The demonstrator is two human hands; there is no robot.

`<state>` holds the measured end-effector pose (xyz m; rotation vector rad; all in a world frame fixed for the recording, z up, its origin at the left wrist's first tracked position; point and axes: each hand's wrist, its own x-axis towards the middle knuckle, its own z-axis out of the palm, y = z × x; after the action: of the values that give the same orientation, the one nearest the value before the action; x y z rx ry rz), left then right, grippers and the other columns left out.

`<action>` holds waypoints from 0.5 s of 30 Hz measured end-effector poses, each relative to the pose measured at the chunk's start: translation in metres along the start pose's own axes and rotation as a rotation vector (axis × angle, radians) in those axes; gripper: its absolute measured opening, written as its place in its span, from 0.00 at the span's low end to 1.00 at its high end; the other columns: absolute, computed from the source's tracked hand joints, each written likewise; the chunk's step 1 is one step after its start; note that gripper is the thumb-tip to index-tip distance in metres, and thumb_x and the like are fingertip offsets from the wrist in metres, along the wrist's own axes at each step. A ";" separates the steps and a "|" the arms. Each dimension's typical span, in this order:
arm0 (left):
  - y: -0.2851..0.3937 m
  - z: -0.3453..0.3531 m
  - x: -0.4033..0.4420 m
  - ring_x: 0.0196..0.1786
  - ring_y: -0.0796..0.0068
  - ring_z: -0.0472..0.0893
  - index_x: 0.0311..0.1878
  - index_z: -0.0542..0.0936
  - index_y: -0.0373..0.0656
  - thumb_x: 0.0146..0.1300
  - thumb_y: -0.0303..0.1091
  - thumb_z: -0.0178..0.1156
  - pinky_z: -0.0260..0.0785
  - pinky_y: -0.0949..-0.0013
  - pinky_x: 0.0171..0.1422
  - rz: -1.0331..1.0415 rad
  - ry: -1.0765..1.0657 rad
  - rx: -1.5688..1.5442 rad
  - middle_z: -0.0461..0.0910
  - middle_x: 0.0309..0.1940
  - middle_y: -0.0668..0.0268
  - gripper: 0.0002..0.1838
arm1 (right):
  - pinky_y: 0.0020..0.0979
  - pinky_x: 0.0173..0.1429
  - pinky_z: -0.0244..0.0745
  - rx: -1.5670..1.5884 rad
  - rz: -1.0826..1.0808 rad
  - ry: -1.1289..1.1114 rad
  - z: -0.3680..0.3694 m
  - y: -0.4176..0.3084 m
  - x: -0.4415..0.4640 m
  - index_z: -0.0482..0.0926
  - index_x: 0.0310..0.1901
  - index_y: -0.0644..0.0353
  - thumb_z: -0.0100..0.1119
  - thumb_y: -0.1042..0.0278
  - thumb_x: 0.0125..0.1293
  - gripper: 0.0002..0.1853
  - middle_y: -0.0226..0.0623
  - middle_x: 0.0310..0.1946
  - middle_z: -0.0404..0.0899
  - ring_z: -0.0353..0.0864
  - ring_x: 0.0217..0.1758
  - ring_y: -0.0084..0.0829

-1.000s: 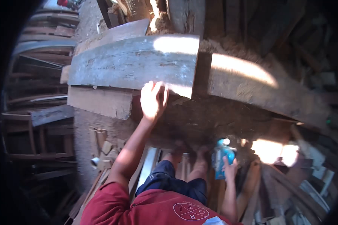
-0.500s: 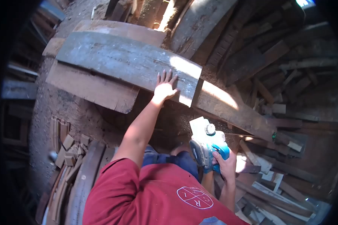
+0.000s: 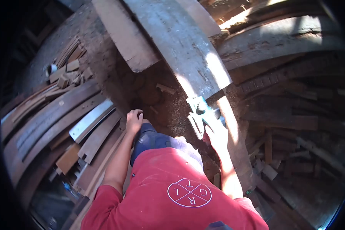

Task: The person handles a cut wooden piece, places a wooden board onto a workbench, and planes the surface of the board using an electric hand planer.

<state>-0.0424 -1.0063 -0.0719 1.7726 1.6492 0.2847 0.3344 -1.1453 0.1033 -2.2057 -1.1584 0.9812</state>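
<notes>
My right hand (image 3: 217,136) is wrapped around the handle of a teal electric planer (image 3: 201,115), which is brightly sunlit. The planer is just off the near end of a long weathered grey board (image 3: 180,42); whether it touches the board I cannot tell. My left hand (image 3: 133,122) is beside my knee, fingers loosely bent and apart from the thumb, with nothing visible in it. It is away from the board.
A shorter brown board (image 3: 130,44) lies left of the grey one. Stacked planks (image 3: 57,111) and offcuts (image 3: 67,74) crowd the left side. More timber (image 3: 287,122) is piled at the right. Wood shavings (image 3: 176,111) cover the ground below the board's end.
My left hand has come off the grey board and down beside my knee. My right hand has brought the planer up to the board's near end. The view has turned.
</notes>
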 end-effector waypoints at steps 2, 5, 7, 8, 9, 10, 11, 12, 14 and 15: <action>0.000 0.011 -0.033 0.59 0.45 0.79 0.52 0.86 0.44 0.70 0.36 0.63 0.72 0.48 0.69 -0.086 0.029 -0.017 0.84 0.51 0.52 0.12 | 0.40 0.52 0.82 -0.190 -0.414 0.106 -0.002 0.008 0.026 0.85 0.53 0.64 0.70 0.68 0.67 0.15 0.46 0.45 0.85 0.88 0.47 0.39; 0.000 0.035 -0.080 0.56 0.42 0.81 0.51 0.86 0.41 0.69 0.37 0.64 0.73 0.46 0.66 -0.103 0.018 -0.071 0.84 0.48 0.47 0.13 | 0.41 0.49 0.83 -0.187 -0.290 0.075 -0.006 -0.046 0.049 0.82 0.56 0.59 0.69 0.70 0.66 0.17 0.44 0.41 0.84 0.88 0.40 0.41; -0.002 0.058 -0.103 0.55 0.43 0.82 0.53 0.87 0.42 0.68 0.36 0.64 0.73 0.47 0.66 -0.118 0.025 -0.139 0.85 0.48 0.48 0.14 | 0.41 0.40 0.85 -0.056 -0.205 0.067 0.003 -0.061 0.075 0.78 0.59 0.56 0.66 0.73 0.66 0.19 0.43 0.34 0.85 0.90 0.31 0.37; 0.007 0.067 -0.109 0.55 0.44 0.82 0.53 0.87 0.42 0.68 0.36 0.64 0.73 0.48 0.67 -0.135 0.028 -0.146 0.85 0.48 0.49 0.15 | 0.40 0.42 0.85 -0.051 -0.308 0.084 0.012 -0.059 0.098 0.78 0.58 0.56 0.65 0.74 0.65 0.19 0.43 0.34 0.86 0.91 0.33 0.39; 0.024 0.066 -0.108 0.58 0.47 0.82 0.54 0.87 0.43 0.68 0.37 0.64 0.72 0.49 0.68 -0.201 -0.096 -0.230 0.85 0.50 0.50 0.15 | 0.40 0.44 0.86 -0.048 -0.410 0.102 0.021 -0.058 0.120 0.78 0.57 0.56 0.63 0.76 0.65 0.18 0.44 0.34 0.86 0.91 0.35 0.40; 0.043 0.069 -0.106 0.60 0.47 0.82 0.55 0.87 0.43 0.67 0.38 0.65 0.72 0.49 0.69 -0.193 -0.139 -0.277 0.84 0.52 0.50 0.16 | 0.43 0.49 0.85 -0.036 -0.437 0.112 0.028 -0.074 0.144 0.78 0.57 0.57 0.64 0.74 0.65 0.18 0.48 0.39 0.87 0.91 0.41 0.46; 0.062 0.077 -0.103 0.62 0.48 0.81 0.56 0.86 0.43 0.67 0.38 0.66 0.72 0.50 0.70 -0.187 -0.182 -0.325 0.84 0.54 0.49 0.17 | 0.45 0.54 0.84 -0.026 -0.464 0.123 0.035 -0.089 0.168 0.79 0.56 0.58 0.65 0.71 0.64 0.18 0.53 0.44 0.88 0.91 0.46 0.52; 0.076 0.090 -0.096 0.64 0.46 0.80 0.61 0.84 0.43 0.66 0.39 0.68 0.71 0.50 0.72 -0.011 -0.159 -0.335 0.83 0.58 0.47 0.21 | 0.47 0.55 0.84 -0.059 -0.514 0.172 0.043 -0.110 0.196 0.79 0.56 0.59 0.65 0.69 0.63 0.19 0.55 0.45 0.88 0.90 0.49 0.55; 0.118 0.107 -0.074 0.69 0.46 0.79 0.69 0.78 0.38 0.65 0.39 0.70 0.69 0.51 0.77 0.195 -0.134 -0.426 0.81 0.64 0.46 0.31 | 0.49 0.56 0.83 -0.040 -0.572 0.165 0.061 -0.144 0.262 0.80 0.53 0.61 0.64 0.68 0.60 0.18 0.59 0.45 0.87 0.88 0.52 0.59; 0.124 0.135 -0.061 0.74 0.46 0.74 0.72 0.75 0.34 0.66 0.43 0.69 0.64 0.52 0.82 0.231 -0.153 -0.354 0.77 0.70 0.44 0.35 | 0.50 0.57 0.82 -0.094 -0.535 0.171 0.066 -0.161 0.285 0.80 0.51 0.65 0.65 0.65 0.58 0.20 0.62 0.45 0.86 0.87 0.53 0.61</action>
<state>0.1250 -1.1027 -0.0782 1.6649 1.2033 0.5000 0.3135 -0.8146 0.0613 -1.8434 -1.6164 0.5132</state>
